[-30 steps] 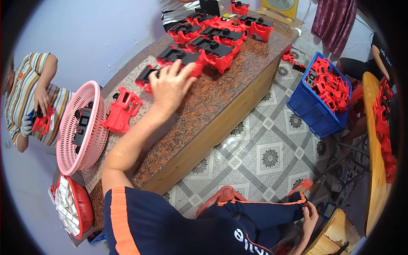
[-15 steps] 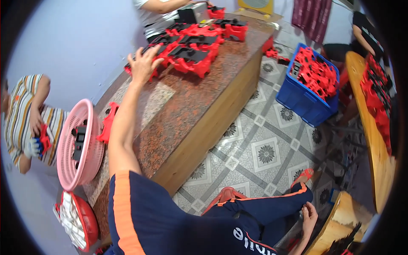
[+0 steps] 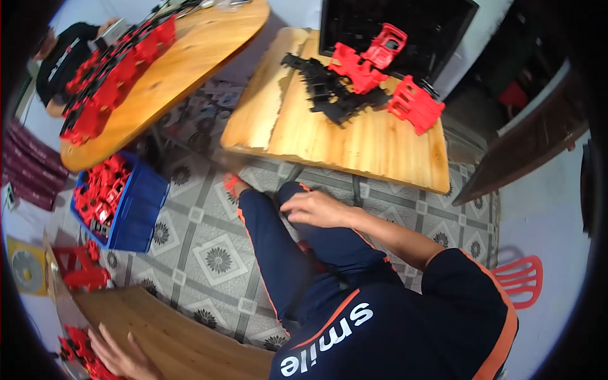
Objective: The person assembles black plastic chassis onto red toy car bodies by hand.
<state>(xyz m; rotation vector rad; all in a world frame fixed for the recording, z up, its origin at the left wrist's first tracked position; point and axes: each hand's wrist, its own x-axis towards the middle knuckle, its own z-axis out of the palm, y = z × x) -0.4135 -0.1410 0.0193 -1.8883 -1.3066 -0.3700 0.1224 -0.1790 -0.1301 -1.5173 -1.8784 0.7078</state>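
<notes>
At the lower left, my left hand (image 3: pixel 120 356) is open with its fingers spread. It lies beside the red plastic housings (image 3: pixel 81 348) on the counter and appears to hold none of them; whether the fingertips touch one is hard to tell. My right hand (image 3: pixel 316 209) rests over my knee, fingers loosely bent and nothing visible in it. Ahead, a wooden table (image 3: pixel 304 142) bears black plastic parts (image 3: pixel 332 95), a red housing (image 3: pixel 415 106) on the right, and more red pieces (image 3: pixel 358 68) near a dark screen (image 3: pixel 392 38).
A blue crate (image 3: pixel 136 206) full of red parts stands on the tiled floor. Behind it, another wooden table (image 3: pixel 183 69) holds a row of red and black housings (image 3: pixel 120 82), with a person (image 3: pixel 73 54) seated there. A red chair (image 3: pixel 520 282) is at the right.
The view has swung right, from the counter to the wooden table. My left hand now appears at the lower left, still spread by the red housings. My right hand stays by my knee.
</notes>
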